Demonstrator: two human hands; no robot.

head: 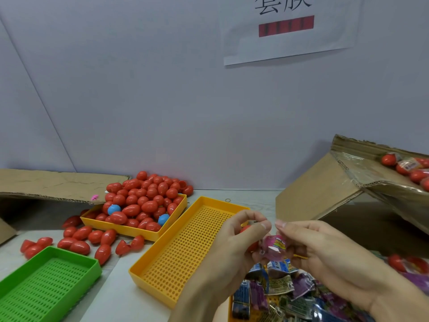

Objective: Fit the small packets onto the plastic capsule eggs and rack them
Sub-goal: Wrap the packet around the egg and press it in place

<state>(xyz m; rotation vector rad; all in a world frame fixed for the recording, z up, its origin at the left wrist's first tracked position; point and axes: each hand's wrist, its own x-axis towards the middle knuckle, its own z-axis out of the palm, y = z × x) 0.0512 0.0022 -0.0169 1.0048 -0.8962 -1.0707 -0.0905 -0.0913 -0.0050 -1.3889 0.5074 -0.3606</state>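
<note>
We see both hands raised together just right of the empty yellow perforated tray (185, 249): the left hand (234, 242) curls its fingers round a red capsule egg (251, 245), while the right hand (320, 249) pinches a pink packet (275, 246) against that egg. Below them lies a heap of small packets (285, 296), purple, blue and silver. On the pale table (130, 300) a second yellow tray (137, 230) holds piled red eggs, others scattered beside a green tray (46, 282), with cardboard boxes (325, 189) against the grey wall (162, 101).
</note>
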